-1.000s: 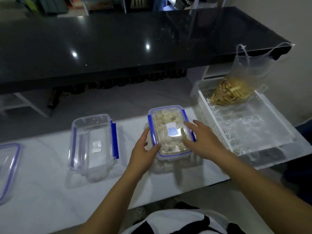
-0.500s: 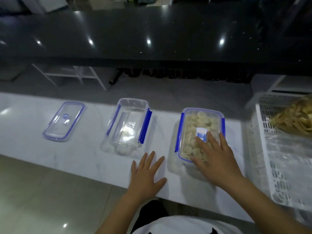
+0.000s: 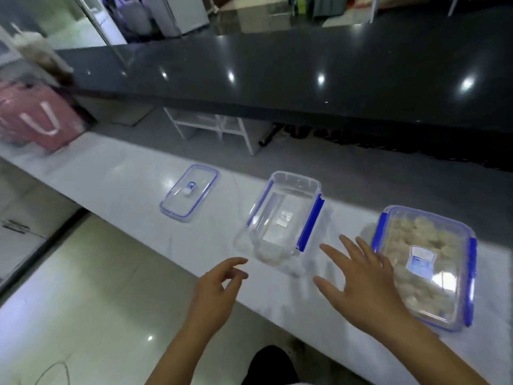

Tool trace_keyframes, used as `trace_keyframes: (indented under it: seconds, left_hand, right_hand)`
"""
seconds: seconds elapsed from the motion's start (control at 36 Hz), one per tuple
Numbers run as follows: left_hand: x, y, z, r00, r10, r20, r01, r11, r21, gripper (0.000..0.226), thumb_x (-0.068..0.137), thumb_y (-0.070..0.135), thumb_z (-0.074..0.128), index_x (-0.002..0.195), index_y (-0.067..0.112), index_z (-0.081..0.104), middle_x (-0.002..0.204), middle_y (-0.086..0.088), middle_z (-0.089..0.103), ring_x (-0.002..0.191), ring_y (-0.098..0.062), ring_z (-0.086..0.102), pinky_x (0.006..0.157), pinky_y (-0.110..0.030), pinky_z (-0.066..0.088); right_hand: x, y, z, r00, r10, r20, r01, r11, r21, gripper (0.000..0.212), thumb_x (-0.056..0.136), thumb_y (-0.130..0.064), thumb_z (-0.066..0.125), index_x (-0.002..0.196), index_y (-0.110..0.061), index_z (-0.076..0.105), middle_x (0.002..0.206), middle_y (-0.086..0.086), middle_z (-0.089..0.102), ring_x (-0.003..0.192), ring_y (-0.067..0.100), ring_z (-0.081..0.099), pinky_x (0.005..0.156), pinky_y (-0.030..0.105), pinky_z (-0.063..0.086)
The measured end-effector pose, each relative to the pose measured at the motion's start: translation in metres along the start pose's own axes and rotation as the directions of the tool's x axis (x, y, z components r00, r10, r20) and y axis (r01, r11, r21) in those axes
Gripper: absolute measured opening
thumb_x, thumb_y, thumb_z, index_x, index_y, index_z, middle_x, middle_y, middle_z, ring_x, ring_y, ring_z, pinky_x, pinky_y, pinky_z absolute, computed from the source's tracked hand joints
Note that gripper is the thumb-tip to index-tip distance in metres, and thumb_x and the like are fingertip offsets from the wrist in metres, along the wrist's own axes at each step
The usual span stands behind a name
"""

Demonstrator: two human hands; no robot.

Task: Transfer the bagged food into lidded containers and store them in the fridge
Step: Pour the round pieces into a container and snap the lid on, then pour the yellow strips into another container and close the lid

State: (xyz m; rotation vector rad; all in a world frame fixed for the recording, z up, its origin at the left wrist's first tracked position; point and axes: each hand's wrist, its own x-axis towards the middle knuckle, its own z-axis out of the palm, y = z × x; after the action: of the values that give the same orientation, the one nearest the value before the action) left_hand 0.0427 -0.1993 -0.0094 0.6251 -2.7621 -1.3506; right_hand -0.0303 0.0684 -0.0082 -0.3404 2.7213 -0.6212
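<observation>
Two hands hover over the white worktop (image 3: 116,173), neither holding anything. Left hand (image 3: 215,294) has fingers loosely curled just short of the empty container (image 3: 280,220), which sits at its one o'clock. Right hand (image 3: 361,282) is spread wide, fingers straight, between that tub and the filled container (image 3: 424,262) at its three o'clock, whose lid is on over pale food. A loose lid (image 3: 189,193) lies at ten o'clock from the empty tub. One box looks packed; filling the second seems next, calling for more bagged food, none of which is in view.
</observation>
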Motion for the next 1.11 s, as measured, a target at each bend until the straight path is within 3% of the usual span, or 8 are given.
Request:
trace_keyframes:
  seconds: [0.14, 0.22, 0.42, 0.5, 0.69, 0.78, 0.92, 1.11]
  left_hand:
    - [0.019, 0.035, 0.026, 0.971, 0.184, 0.151, -0.179, 0.983, -0.044, 0.035, 0.103, 0.015, 0.053, 0.117, 0.044, 0.066, 0.093, 0.025, 0.073, 0.059, -0.002, 0.058, 0.057, -0.011, 0.044]
    - [0.033, 0.069, 0.048, 0.911, 0.317, 0.262, -0.290, 0.947, -0.137, 0.029, 0.101, 0.025, 0.057, 0.119, 0.046, 0.065, 0.105, 0.033, 0.070, 0.093, 0.009, 0.065, 0.076, -0.004, 0.048]
    - [0.051, 0.168, 0.114, 0.593, 0.638, 0.492, -0.610, 0.754, -0.244, 0.042, 0.096, 0.036, 0.064, 0.122, 0.064, 0.047, 0.118, 0.061, 0.042, 0.112, 0.033, 0.039, 0.085, 0.003, 0.036]
    - [0.048, 0.220, 0.146, 0.448, 0.731, 0.514, -0.700, 0.645, -0.306, 0.051, 0.095, 0.030, 0.067, 0.125, 0.061, 0.041, 0.123, 0.053, 0.041, 0.114, 0.024, 0.041, 0.091, 0.003, 0.029]
    - [0.021, 0.343, 0.223, 0.233, 0.850, 0.473, -0.840, 0.421, -0.343, 0.071, 0.091, 0.020, 0.072, 0.153, 0.022, 0.038, 0.156, 0.002, 0.040, 0.145, -0.015, 0.034, 0.120, -0.039, 0.031]
    - [0.012, 0.389, 0.259, 0.210, 0.869, 0.448, -0.887, 0.362, -0.287, 0.081, 0.088, 0.020, 0.074, 0.156, 0.025, 0.032, 0.162, -0.007, 0.030, 0.150, -0.022, 0.025, 0.122, -0.045, 0.026]
    - [0.006, 0.439, 0.320, 0.240, 0.860, 0.451, -0.954, 0.294, -0.054, 0.097, 0.086, 0.036, 0.074, 0.160, 0.033, 0.012, 0.168, -0.011, 0.006, 0.155, -0.030, 0.005, 0.125, -0.047, 0.013]
    - [0.003, 0.467, 0.387, 0.299, 0.839, 0.455, -0.948, 0.314, 0.045, 0.098, 0.087, 0.056, 0.067, 0.160, 0.031, 0.006, 0.168, -0.010, 0.001, 0.155, -0.030, -0.003, 0.124, -0.047, 0.001]
  right_hand:
    - [-0.014, 0.014, -0.022, 0.973, 0.197, -0.117, -0.186, 0.978, 0.098, 0.065, 0.090, -0.068, 0.044, 0.150, -0.048, 0.026, 0.166, -0.010, 0.014, 0.153, 0.019, 0.007, 0.123, 0.047, 0.011]
    - [-0.032, 0.029, -0.047, 0.915, 0.327, -0.238, -0.304, 0.944, 0.129, 0.064, 0.090, -0.059, 0.055, 0.148, -0.043, 0.035, 0.163, -0.006, 0.024, 0.151, 0.020, 0.018, 0.120, 0.044, 0.018]
    - [-0.106, 0.074, -0.113, 0.652, 0.588, -0.478, -0.518, 0.806, 0.286, 0.064, 0.089, -0.052, 0.062, 0.147, -0.036, 0.042, 0.160, 0.000, 0.033, 0.149, 0.022, 0.025, 0.118, 0.046, 0.022]
    - [-0.142, 0.097, -0.143, 0.513, 0.634, -0.579, -0.540, 0.763, 0.356, 0.064, 0.087, -0.049, 0.067, 0.145, -0.033, 0.046, 0.156, 0.000, 0.039, 0.145, 0.023, 0.031, 0.118, 0.045, 0.025]
    - [-0.199, 0.175, -0.194, 0.261, 0.701, -0.664, -0.391, 0.705, 0.592, 0.061, 0.086, -0.044, 0.072, 0.141, -0.031, 0.049, 0.137, -0.007, 0.048, 0.120, 0.009, 0.044, 0.097, 0.032, 0.038]
    - [-0.201, 0.216, -0.211, 0.189, 0.803, -0.565, -0.160, 0.593, 0.789, 0.058, 0.083, -0.043, 0.075, 0.135, -0.032, 0.052, 0.131, -0.008, 0.048, 0.116, 0.012, 0.047, 0.088, 0.034, 0.039]
    - [-0.189, 0.285, -0.235, 0.216, 0.922, -0.323, 0.036, 0.323, 0.946, 0.067, 0.079, -0.044, 0.079, 0.135, -0.017, 0.054, 0.137, 0.004, 0.054, 0.110, 0.020, 0.050, 0.089, 0.040, 0.039]
    - [-0.165, 0.343, -0.266, 0.233, 0.913, -0.335, 0.085, 0.324, 0.942, 0.033, 0.082, -0.029, 0.079, 0.105, -0.007, 0.072, 0.113, 0.010, 0.069, 0.113, 0.026, 0.059, 0.083, 0.032, 0.043]
